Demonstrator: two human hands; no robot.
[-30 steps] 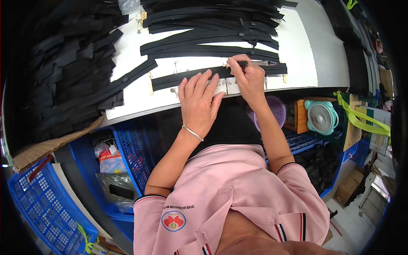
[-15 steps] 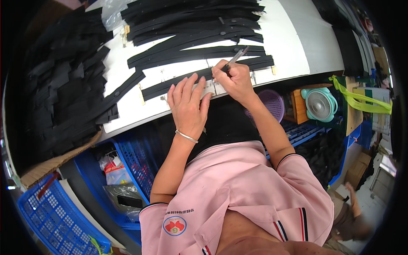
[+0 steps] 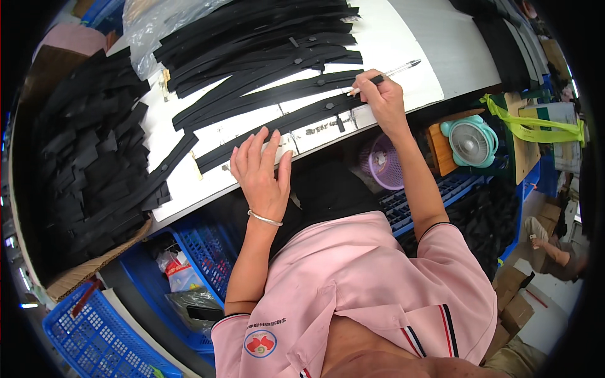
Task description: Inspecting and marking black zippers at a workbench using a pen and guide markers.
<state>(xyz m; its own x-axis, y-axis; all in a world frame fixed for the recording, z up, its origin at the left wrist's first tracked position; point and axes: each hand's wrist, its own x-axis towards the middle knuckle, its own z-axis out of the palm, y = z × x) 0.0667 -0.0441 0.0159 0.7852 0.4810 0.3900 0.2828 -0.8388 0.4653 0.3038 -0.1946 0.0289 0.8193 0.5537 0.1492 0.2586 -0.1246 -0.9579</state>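
Note:
My left hand [image 3: 259,171] lies flat with fingers spread at the near edge of the white table [image 3: 413,53], pressing down on a long black strip [image 3: 277,123]. My right hand [image 3: 381,96] grips a pen [image 3: 391,72] with its tip on the right part of the same strip. Several more long black strips [image 3: 252,38] lie in rows farther back on the table. A silver bracelet [image 3: 265,218] circles my left wrist.
A big heap of short black pieces [image 3: 88,157] covers the table's left side. Blue plastic crates [image 3: 94,340] stand below at the left. A purple basket [image 3: 381,165], a small teal fan [image 3: 472,142] and cardboard boxes [image 3: 513,312] sit under and beside the table at the right.
My right hand with the pen has slid to the right along the strip. My left hand stays flat on it, now farther from the right hand.

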